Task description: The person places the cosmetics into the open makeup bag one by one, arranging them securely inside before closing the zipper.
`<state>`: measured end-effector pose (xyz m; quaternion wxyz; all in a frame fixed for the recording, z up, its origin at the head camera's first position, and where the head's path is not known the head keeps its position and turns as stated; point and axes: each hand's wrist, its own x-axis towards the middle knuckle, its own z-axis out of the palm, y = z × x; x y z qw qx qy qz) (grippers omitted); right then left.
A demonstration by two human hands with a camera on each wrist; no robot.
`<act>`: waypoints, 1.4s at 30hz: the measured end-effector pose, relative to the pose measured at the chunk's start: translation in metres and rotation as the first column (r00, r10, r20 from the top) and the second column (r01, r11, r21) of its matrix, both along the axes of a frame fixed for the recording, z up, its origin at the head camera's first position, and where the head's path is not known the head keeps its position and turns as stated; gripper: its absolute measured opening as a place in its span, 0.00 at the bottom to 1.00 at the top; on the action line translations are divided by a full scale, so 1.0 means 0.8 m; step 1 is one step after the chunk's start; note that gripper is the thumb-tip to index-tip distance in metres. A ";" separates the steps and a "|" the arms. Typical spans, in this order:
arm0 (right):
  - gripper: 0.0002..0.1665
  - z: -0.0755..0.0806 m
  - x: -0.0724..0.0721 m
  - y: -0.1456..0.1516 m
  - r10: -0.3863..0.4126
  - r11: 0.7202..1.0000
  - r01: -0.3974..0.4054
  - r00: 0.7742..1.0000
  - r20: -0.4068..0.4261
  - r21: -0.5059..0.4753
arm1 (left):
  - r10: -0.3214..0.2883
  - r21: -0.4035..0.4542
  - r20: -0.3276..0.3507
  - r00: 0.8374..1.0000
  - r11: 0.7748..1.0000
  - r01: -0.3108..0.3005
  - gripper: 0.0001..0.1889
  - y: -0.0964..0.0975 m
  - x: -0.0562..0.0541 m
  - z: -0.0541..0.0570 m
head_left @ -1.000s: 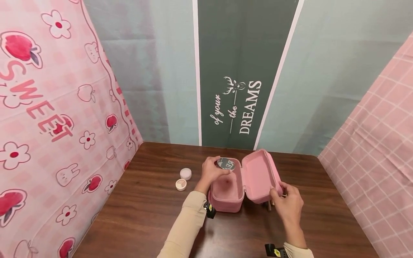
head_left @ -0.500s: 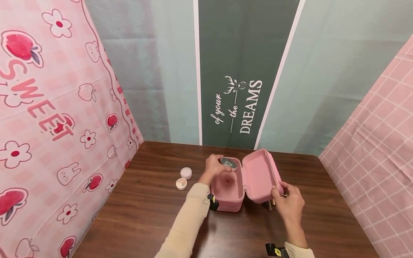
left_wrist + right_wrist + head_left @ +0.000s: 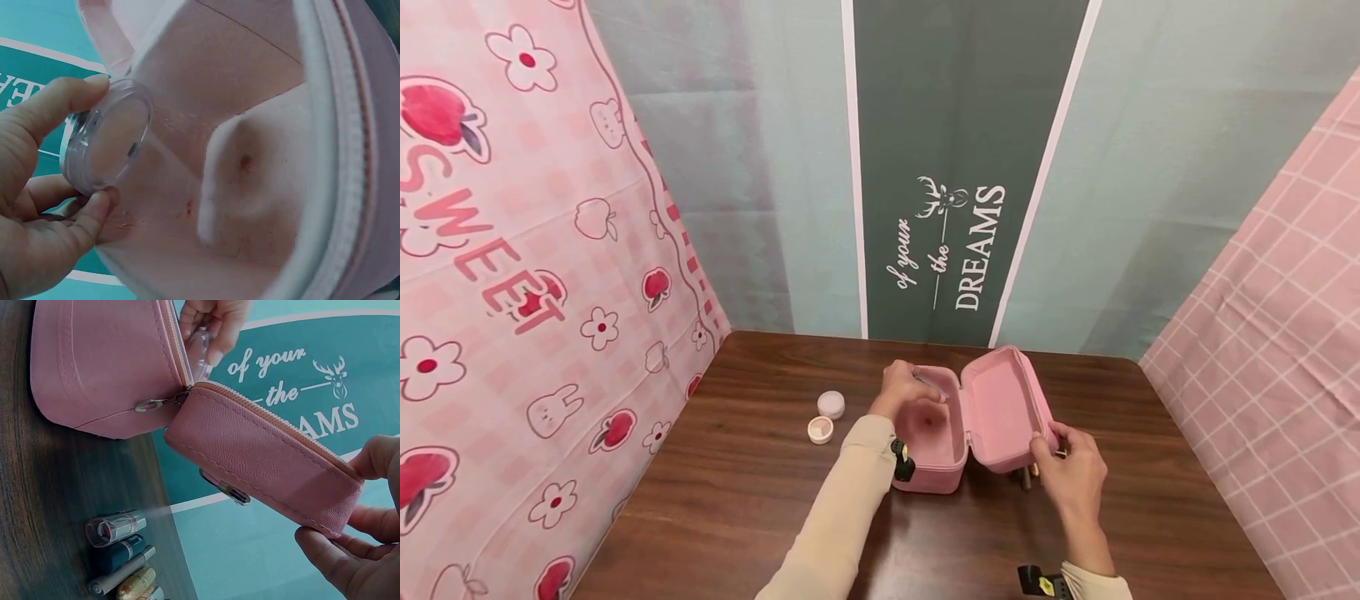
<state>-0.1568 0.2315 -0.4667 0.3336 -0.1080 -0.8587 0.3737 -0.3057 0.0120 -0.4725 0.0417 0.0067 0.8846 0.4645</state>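
A pink zippered cosmetic case (image 3: 928, 480) stands on the wooden table with its lid (image 3: 1000, 408) swung out to the right. My left hand (image 3: 899, 390) is at the case's far left rim, pinching a round clear-rimmed compact (image 3: 115, 140) between thumb and fingers. In the left wrist view the compact is tilted over the case's pink inside, where only the lining and a dark spot show. My right hand (image 3: 1073, 479) grips the lid by its outer corner. From the right wrist, thumb and fingers lie on either side of that lid corner.
Left of the case lie a round white container (image 3: 831, 405) and a small round pot with pale sections (image 3: 821, 430). Several cosmetics lie near the lid, among them a clear-capped lipstick (image 3: 115, 528) and a silver tube (image 3: 122, 572). Printed cloths hang around the table.
My left hand has moved slightly right and tilted the compact, so its mirror-like face, visible earlier, is now nearly edge-on. The right hand and lid have stayed in place.
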 end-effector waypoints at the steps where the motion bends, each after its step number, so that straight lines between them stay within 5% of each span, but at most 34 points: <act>1: 0.17 0.000 0.000 0.000 0.000 1.000 0.000 1.000 -0.002 0.001 | 0.009 0.004 0.014 1.000 1.000 -0.009 0.31 0.001 0.000 0.000; 7: 0.16 -0.002 -0.001 0.002 0.004 1.000 -0.004 1.000 -0.018 0.015 | 0.067 -0.006 0.052 0.996 0.998 -0.067 0.38 0.009 -0.003 0.000; 14: 0.16 -0.002 -0.001 0.004 0.008 1.000 -0.007 1.000 -0.020 0.022 | 0.053 -0.054 0.060 0.997 0.997 -0.050 0.34 0.016 -0.002 0.003; 36: 0.16 0.000 -0.001 0.006 0.019 0.999 -0.020 1.000 0.006 0.026 | 0.038 -0.203 0.000 0.999 0.979 -0.037 0.36 0.029 -0.008 -0.015; 42: 0.16 0.001 0.001 0.006 0.014 1.000 -0.015 1.000 0.024 0.024 | 0.004 -0.227 0.038 0.999 0.974 0.005 0.36 0.034 -0.009 -0.022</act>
